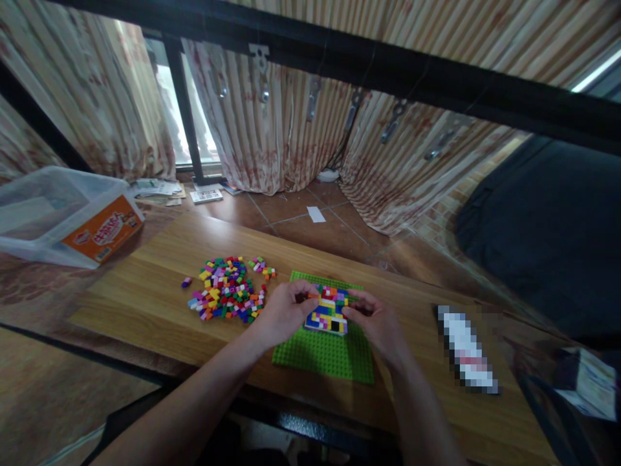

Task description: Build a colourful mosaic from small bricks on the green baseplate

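Brick block (326, 320): multicoloured, low, roughly rectangular; sits on the upper part of the green baseplate, between the two hands. Yellow, blue, red, white, purple pieces visible on top.
Green baseplate (330, 362): flat on the wooden table (155, 272), studded, bare stretch on the wearer's side of the block.
Left hand (286, 314): at the block's left edge, thumb and forefinger nearly together, narrow grip; can't tell if a piece is pinched.
Right hand (381, 323): at the block's right edge, thumb and forefinger a little apart, narrow gap; can't tell if it holds a piece.
Brick pile (228, 291): loose mixed colours on the table, left of the baseplate; small cluster at its upper right, purple piece (186, 282) apart on the left.
Clear bin (92, 204): beyond the table's left end, orange label on its side.
Pixelated item (466, 349): on the table, right of the right hand; unreadable.
Curtains (252, 123): patterned, hanging beyond the table.
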The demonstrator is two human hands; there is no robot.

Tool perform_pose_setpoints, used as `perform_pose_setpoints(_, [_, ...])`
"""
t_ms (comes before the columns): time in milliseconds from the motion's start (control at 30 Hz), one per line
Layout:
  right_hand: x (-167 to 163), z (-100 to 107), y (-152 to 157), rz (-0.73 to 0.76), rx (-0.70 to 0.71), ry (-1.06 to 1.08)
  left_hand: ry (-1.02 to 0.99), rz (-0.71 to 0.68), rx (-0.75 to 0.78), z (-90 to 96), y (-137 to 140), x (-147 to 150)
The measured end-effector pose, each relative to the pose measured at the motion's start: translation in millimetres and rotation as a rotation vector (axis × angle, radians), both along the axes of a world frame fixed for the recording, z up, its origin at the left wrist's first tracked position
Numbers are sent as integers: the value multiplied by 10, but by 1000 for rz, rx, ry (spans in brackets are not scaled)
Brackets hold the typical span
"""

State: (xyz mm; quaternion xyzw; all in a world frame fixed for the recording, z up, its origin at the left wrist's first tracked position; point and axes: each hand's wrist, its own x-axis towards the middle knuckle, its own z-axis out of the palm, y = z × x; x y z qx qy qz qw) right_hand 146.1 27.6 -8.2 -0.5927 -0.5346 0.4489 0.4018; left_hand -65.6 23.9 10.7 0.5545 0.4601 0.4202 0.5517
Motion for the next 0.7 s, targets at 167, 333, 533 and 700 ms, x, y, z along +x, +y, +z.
perform_pose_setpoints(167, [-19, -27, 23, 1, -11, 42, 8, -9, 6, 17, -14, 3])
perform_pose_setpoints(333, [-43, 8, 44, 1, -49, 72, -9, -6, 1, 6, -15, 9])
perform_pose_setpoints(533, [-74, 30, 56, -14, -139, 127, -3, 12, -4, -25, -10, 24])
perform_pose_setpoints(700, [-108, 19, 46, -38, -124, 167, 11, -31, -8, -56, -12, 35])
